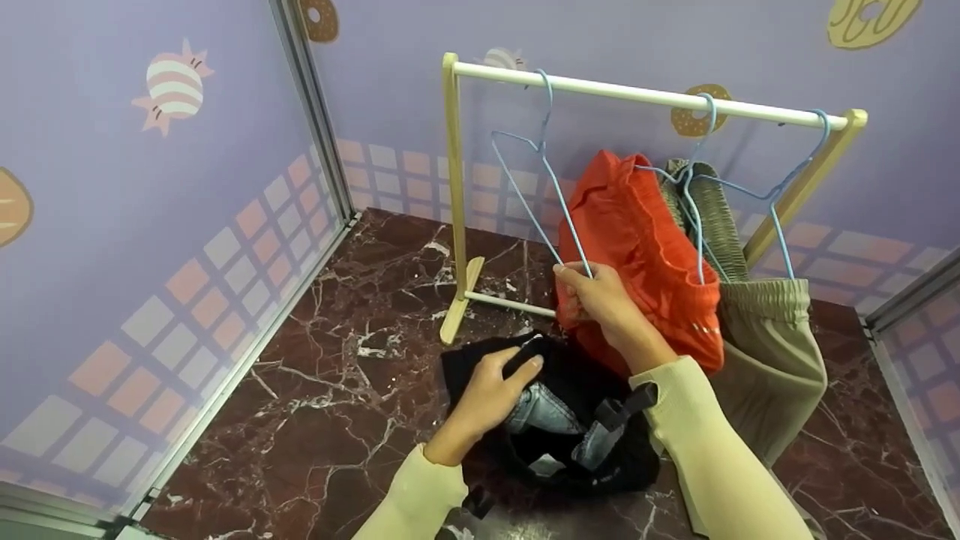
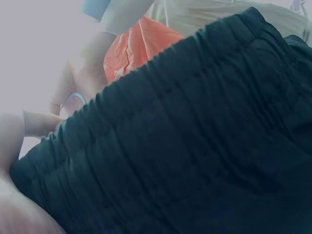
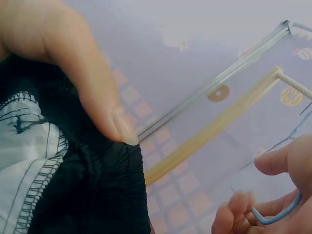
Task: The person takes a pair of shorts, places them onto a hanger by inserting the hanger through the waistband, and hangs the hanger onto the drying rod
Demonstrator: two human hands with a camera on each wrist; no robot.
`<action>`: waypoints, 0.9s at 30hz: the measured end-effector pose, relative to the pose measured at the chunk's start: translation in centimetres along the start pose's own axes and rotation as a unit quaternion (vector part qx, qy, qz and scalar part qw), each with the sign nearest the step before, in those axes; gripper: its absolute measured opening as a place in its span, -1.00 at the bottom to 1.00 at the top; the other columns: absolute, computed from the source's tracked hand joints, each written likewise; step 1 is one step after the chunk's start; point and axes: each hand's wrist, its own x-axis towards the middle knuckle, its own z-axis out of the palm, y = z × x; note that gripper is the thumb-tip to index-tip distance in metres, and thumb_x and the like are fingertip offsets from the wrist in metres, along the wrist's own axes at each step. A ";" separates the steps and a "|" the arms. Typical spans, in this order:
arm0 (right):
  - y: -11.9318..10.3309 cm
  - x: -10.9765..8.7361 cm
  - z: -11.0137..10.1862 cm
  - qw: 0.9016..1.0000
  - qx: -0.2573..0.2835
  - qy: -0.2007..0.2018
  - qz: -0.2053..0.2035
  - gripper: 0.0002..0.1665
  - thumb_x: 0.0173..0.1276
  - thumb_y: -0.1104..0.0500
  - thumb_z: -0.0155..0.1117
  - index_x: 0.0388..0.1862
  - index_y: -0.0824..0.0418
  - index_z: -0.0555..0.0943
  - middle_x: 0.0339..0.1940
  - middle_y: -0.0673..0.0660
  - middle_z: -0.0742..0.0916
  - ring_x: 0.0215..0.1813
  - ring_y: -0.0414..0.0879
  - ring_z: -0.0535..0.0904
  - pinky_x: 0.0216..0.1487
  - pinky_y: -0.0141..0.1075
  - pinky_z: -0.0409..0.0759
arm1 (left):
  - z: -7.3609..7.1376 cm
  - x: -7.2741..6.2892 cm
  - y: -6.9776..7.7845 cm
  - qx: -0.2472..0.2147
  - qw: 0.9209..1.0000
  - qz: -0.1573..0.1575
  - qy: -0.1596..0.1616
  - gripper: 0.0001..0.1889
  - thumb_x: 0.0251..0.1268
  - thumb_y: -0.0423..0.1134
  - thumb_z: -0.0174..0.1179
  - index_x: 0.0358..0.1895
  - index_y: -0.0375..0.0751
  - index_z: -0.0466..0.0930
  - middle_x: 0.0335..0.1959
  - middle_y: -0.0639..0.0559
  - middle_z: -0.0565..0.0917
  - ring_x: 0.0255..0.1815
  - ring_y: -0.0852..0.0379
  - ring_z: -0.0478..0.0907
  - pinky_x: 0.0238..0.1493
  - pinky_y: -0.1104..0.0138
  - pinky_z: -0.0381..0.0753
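Observation:
My left hand [image 1: 484, 397] grips the gathered elastic waistband of black pants [image 1: 461, 364], thumb on the near side. Their waist opening faces up, showing pale blue-grey pocket linings [image 1: 551, 409] inside. The dark waistband fills much of the left wrist view. Above and to the right, my right hand [image 1: 604, 300] holds the lower end of a bare light-blue hanger [image 1: 564, 210], which is still hooked on the rail and pulled toward me at a slant. In the right wrist view, a bent blue end of the hanger [image 3: 278, 218] lies among the right fingers.
A rack with a white rail [image 1: 622, 91] and wooden posts [image 1: 455, 180] stands by the patterned wall. Orange-red pants [image 1: 607, 217] and beige pants [image 1: 772, 330] hang on blue hangers, close to my right forearm. Below is a dark red marbled floor [image 1: 322, 420].

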 end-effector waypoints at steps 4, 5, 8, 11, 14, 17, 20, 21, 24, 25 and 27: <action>0.0 -0.2 -0.3 1.000 -0.001 0.007 -0.017 -0.75 0.45 0.07 0.13 -0.34 0.22 0.49 -0.69 -0.08 0.36 -0.70 -0.29 0.24 -0.62 -0.44 0.31 | 0.0 0.0 -0.1 0.008 1.000 -0.007 -0.001 -0.46 0.40 0.00 0.09 0.24 -0.38 0.47 0.24 -0.23 0.53 0.32 -0.11 0.44 0.34 0.03 0.37; 0.0 -0.2 -0.3 1.000 0.001 0.008 -0.019 -0.72 0.45 0.03 0.14 -0.38 0.20 0.49 -0.69 -0.08 0.35 -0.70 -0.29 0.23 -0.62 -0.44 0.31 | 0.1 0.0 -0.1 0.009 1.000 -0.007 -0.001 -0.46 0.40 0.00 0.09 0.24 -0.38 0.47 0.24 -0.23 0.53 0.32 -0.12 0.44 0.34 0.03 0.37; -0.1 -0.3 -0.4 1.000 0.006 0.012 -0.020 -0.60 0.45 -0.14 0.09 -0.31 0.19 0.51 -0.69 -0.10 0.35 -0.70 -0.29 0.20 -0.62 -0.45 0.32 | 0.1 0.0 -0.2 0.010 1.000 -0.008 0.001 -0.46 0.40 0.00 0.09 0.24 -0.38 0.47 0.24 -0.23 0.53 0.32 -0.12 0.44 0.34 0.02 0.37; -0.2 -0.5 -0.5 1.000 0.002 0.007 -0.022 -0.38 0.47 -0.29 -0.09 -0.12 0.25 0.52 -0.67 -0.12 0.35 -0.69 -0.31 0.17 -0.62 -0.46 0.29 | 0.1 0.1 -0.3 0.005 1.000 -0.007 -0.002 -0.48 0.41 0.00 0.08 0.23 -0.35 0.48 0.24 -0.21 0.54 0.32 -0.10 0.44 0.34 0.03 0.37; -0.4 -0.8 -0.6 1.000 0.001 0.006 -0.029 -0.22 0.48 -0.35 -0.27 -0.02 0.34 0.51 -0.64 -0.09 0.36 -0.70 -0.30 0.14 -0.62 -0.45 0.28 | 0.1 0.1 -0.3 -0.002 1.000 -0.003 -0.005 -0.51 0.42 -0.01 0.08 0.22 -0.30 0.51 0.23 -0.17 0.56 0.31 -0.07 0.46 0.33 0.05 0.39; -0.5 -1.2 -0.9 0.999 0.004 0.014 -0.038 -0.16 0.50 -0.35 -0.38 0.00 0.35 0.52 -0.60 -0.06 0.39 -0.70 -0.27 0.16 -0.64 -0.45 0.28 | 0.1 0.1 -0.4 -0.006 1.000 -0.004 -0.007 -0.52 0.42 -0.01 0.08 0.21 -0.29 0.52 0.22 -0.15 0.57 0.30 -0.06 0.47 0.32 0.05 0.40; -0.4 -1.7 -1.1 0.999 0.008 0.023 -0.046 -0.16 0.52 -0.32 -0.43 -0.01 0.35 0.53 -0.59 -0.04 0.38 -0.71 -0.26 0.15 -0.64 -0.45 0.26 | 0.1 0.1 -0.4 -0.001 1.000 -0.014 -0.004 -0.48 0.41 0.00 0.08 0.23 -0.34 0.48 0.25 -0.19 0.54 0.32 -0.08 0.44 0.34 0.05 0.37; -0.3 -1.8 -1.2 0.999 0.008 0.026 -0.046 -0.16 0.53 -0.32 -0.44 -0.01 0.35 0.54 -0.59 -0.04 0.39 -0.71 -0.26 0.15 -0.64 -0.45 0.25 | 0.1 0.1 -0.4 0.002 1.000 -0.015 -0.003 -0.46 0.41 0.00 0.08 0.24 -0.36 0.47 0.25 -0.20 0.53 0.33 -0.10 0.43 0.35 0.04 0.36; -0.1 -2.3 -1.3 0.999 0.008 0.034 -0.041 -0.15 0.53 -0.31 -0.45 0.02 0.35 0.55 -0.58 -0.04 0.39 -0.72 -0.27 0.16 -0.63 -0.45 0.25 | 0.1 0.1 -0.4 0.006 1.000 -0.017 0.001 -0.44 0.41 0.00 0.09 0.25 -0.40 0.44 0.27 -0.24 0.51 0.34 -0.12 0.41 0.36 0.03 0.34; 0.0 -2.4 -1.3 0.999 0.008 0.036 -0.039 -0.14 0.53 -0.32 -0.44 0.03 0.36 0.55 -0.57 -0.04 0.39 -0.71 -0.26 0.17 -0.63 -0.44 0.25 | 0.1 0.1 -0.4 0.006 1.000 -0.016 0.002 -0.44 0.41 0.00 0.09 0.25 -0.40 0.44 0.27 -0.24 0.51 0.34 -0.12 0.41 0.36 0.02 0.34; 0.1 -2.7 -1.4 0.998 0.007 0.042 -0.036 -0.13 0.52 -0.32 -0.44 0.05 0.36 0.55 -0.56 -0.04 0.40 -0.70 -0.26 0.18 -0.62 -0.44 0.25 | 0.1 0.1 -0.5 0.004 1.000 -0.010 0.003 -0.47 0.41 -0.01 0.09 0.24 -0.37 0.47 0.25 -0.21 0.53 0.33 -0.11 0.44 0.35 0.03 0.36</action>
